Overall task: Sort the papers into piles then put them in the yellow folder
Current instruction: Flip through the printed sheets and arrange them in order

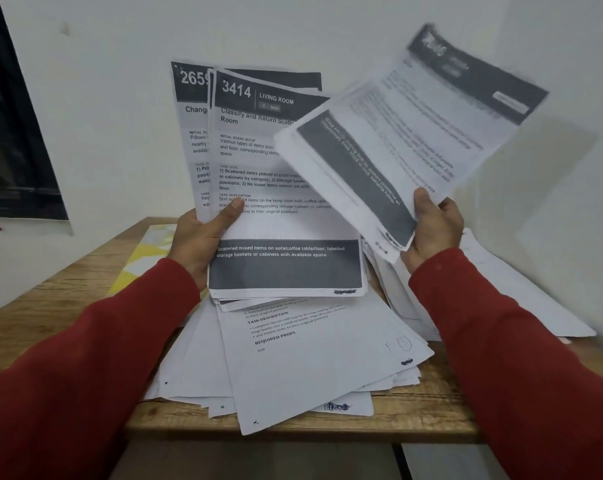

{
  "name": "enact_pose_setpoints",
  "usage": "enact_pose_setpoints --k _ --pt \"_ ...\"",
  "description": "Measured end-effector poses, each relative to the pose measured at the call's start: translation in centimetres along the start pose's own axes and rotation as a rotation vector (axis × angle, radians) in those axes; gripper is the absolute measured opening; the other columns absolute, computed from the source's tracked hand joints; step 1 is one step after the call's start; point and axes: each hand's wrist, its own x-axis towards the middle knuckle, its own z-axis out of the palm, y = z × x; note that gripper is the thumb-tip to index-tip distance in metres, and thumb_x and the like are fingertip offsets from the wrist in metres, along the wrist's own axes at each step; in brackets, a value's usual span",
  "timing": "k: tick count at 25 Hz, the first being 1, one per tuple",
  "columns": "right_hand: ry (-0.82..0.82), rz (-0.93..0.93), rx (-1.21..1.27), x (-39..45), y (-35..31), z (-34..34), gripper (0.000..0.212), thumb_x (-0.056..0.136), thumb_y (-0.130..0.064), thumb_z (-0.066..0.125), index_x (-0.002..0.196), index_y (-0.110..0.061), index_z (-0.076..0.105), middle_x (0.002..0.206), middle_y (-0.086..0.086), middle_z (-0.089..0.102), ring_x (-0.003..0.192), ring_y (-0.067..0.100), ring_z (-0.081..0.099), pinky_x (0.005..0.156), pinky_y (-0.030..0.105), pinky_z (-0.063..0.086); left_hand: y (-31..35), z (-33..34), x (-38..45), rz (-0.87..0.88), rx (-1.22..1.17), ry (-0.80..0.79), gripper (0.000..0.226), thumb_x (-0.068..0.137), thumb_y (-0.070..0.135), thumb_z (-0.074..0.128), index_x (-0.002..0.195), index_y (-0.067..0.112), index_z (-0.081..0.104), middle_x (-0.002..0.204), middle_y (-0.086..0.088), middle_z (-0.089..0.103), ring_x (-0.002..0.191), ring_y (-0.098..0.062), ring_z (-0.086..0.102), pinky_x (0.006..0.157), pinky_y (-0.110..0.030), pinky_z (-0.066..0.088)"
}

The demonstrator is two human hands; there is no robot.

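Red sleeves [85, 358] fill the near corners, both arms reaching forward and up from either side. Between them, on the wooden surface [431, 410], lies a loose heap of printed papers [310, 358], fanned and overhanging the near edge. The left hand [203, 237] is raised above the heap, closed on the lower left edge of an upright sheaf [276, 188], thumb across the front and fingers hidden behind; the top page reads "3414 Living Room". The right hand [435, 230] is raised at a similar height to the right, gripping the bottom corner of a second small bundle [414, 133], which tilts away to the right and is blurred. These sheets look light, thin and floppy; the unsupported tops would probably bend or slide apart, so a firm pinch near a lower edge, as both hands have, seems the safest hold, and squaring the edges would likely help. More sheets [518, 299] lie far right against the wall. A corner of the yellow folder [144, 258] shows on the surface at far left, behind the left wrist, mostly hidden.
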Motion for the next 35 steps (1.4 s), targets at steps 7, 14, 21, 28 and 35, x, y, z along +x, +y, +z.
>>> enact_pose_setpoints --k 7,14,21,28,35 --pt "0.075 0.007 0.012 0.7 -0.6 -1.3 0.015 0.096 -0.001 0.061 0.107 -0.008 0.069 0.108 0.01 0.074 0.087 0.028 0.072 0.066 0.039 0.062 -0.1 0.1 0.1 -0.001 0.0 0.035 0.03 0.086 0.02 0.076 0.113 0.009 0.071 0.106 -0.01 0.076 0.092 -0.025 0.074 0.077 -0.037 0.062" --pt "-0.334 0.232 -0.134 -1.9 0.0 0.6 0.011 0.092 -0.004 0.067 0.103 -0.005 0.069 0.097 0.01 0.077 0.082 0.023 0.074 0.072 0.041 0.063 -0.4 -0.1 0.1 0.045 0.076 0.036 0.014 0.087 0.016 0.075 0.101 0.012 0.072 0.088 -0.002 0.078 0.076 -0.017 0.073 0.069 -0.032 0.061" --pt "-0.396 0.109 -0.349 -2.1 1.3 0.8 0.023 0.089 -0.004 0.071 0.11 0.004 0.071 0.101 0.014 0.077 0.086 0.023 0.073 0.08 0.037 0.061 -0.1 0.4 -0.4 0.051 0.051 -0.06 0.018 0.095 0.032 0.063 0.103 0.018 0.071 0.098 -0.003 0.078 0.085 -0.018 0.075 0.076 -0.035 0.062" --pt "-0.091 -0.059 -0.245 0.1 -0.5 -0.8 0.008 0.091 -0.004 0.069 0.094 -0.009 0.076 0.089 0.005 0.077 0.076 0.018 0.072 0.069 0.033 0.062 -0.1 0.2 -0.1 0.074 0.031 -0.035 0.02 0.097 0.029 0.062 0.111 0.018 0.07 0.109 -0.003 0.076 0.099 -0.021 0.073 0.081 -0.034 0.061" --pt "0.133 -0.129 -0.016 2.7 -1.3 -2.8 0.033 0.089 0.003 0.066 0.118 -0.012 0.064 0.107 0.009 0.075 0.091 0.024 0.073 0.079 0.041 0.061 0.0 0.0 0.1 0.068 0.001 -0.061 0.037 0.097 0.031 0.062 0.129 0.011 0.064 0.12 -0.006 0.072 0.11 -0.026 0.07 0.092 -0.042 0.058"
